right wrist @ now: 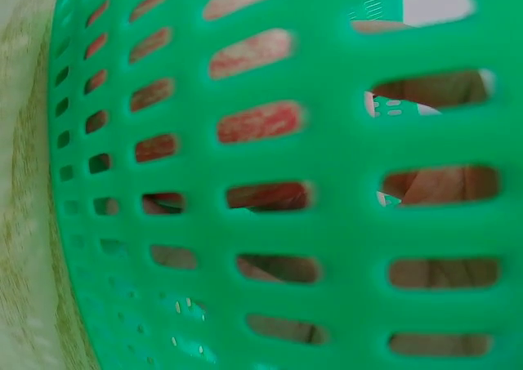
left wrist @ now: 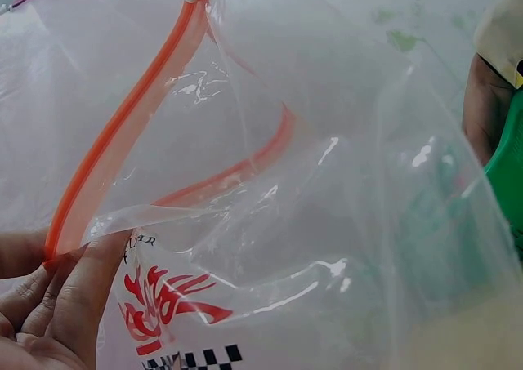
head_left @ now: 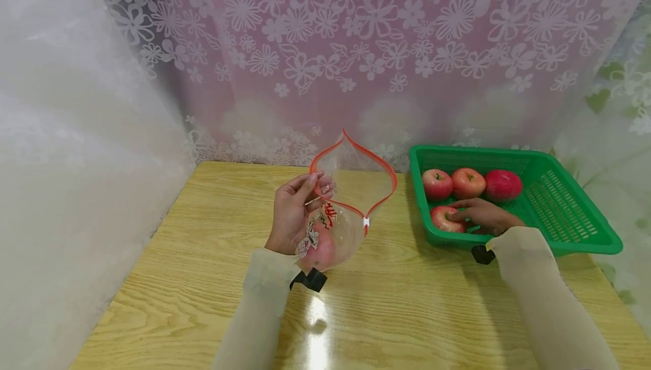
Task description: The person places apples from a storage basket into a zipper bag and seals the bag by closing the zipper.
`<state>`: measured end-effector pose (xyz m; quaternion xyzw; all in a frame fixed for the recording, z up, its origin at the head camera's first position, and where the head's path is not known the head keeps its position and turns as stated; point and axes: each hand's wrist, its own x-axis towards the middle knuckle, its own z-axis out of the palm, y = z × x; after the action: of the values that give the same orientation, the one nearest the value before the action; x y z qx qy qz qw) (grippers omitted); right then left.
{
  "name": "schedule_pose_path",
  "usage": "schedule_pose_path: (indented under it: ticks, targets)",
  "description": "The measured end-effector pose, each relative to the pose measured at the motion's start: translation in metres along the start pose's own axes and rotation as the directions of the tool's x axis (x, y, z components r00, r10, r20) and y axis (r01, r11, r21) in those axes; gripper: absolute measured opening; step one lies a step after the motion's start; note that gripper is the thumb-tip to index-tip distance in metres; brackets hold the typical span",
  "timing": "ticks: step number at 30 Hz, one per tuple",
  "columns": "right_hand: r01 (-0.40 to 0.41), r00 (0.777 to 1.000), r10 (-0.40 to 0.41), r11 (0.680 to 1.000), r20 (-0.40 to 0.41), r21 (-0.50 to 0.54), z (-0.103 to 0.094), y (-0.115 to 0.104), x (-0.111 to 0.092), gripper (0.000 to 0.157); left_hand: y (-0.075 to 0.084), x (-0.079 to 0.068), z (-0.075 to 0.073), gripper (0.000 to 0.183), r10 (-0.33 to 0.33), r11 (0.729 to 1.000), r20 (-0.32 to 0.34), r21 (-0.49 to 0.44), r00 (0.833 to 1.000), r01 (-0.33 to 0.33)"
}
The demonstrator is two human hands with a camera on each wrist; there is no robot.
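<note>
My left hand (head_left: 292,212) pinches the orange-edged rim of a clear zip bag (head_left: 351,240), whose mouth gapes wide. Inside the bag, low down, lies an apple (head_left: 321,250). Red lettering (left wrist: 167,305) and a checkered print show on the plastic in the left wrist view. Over on the right, my right hand (head_left: 487,216) reaches into a green basket (head_left: 559,247) and grips an apple (head_left: 443,219) near its front left corner. In the right wrist view the slotted basket wall (right wrist: 343,162) hides most of that hand and apple.
Three more apples (head_left: 468,182) sit in a row along the basket's back left. A white slider (head_left: 366,222) hangs at the near end of the bag's zip. Behind the wooden table (head_left: 203,279) hangs a flowered pink curtain (head_left: 356,48).
</note>
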<state>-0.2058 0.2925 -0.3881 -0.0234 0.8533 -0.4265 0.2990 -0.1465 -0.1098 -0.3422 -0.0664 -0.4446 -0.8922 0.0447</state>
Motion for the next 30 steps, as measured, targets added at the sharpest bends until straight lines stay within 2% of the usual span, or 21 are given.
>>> schedule_pose_path:
  ticks: [7,17,30]
  targets:
    - [0.004,1.0,-0.004,1.0,-0.007,-0.013,-0.0003,0.0013,0.0001,0.062,-0.0007,0.0003,-0.0002,0.021,0.006,1.0,0.015,-0.006,1.0,-0.006]
    - [0.017,1.0,-0.018,1.0,-0.016,-0.018,-0.0014,0.0032,0.0014,0.061,0.0005,-0.001,0.0007,0.019,-0.003,1.0,0.003,-0.014,1.0,0.003]
    - [0.021,0.999,-0.019,0.999,-0.045,0.04,-0.0024,0.0045,0.0015,0.06,0.0012,-0.003,-0.0018,0.018,-0.005,1.0,0.012,-0.024,1.0,0.006]
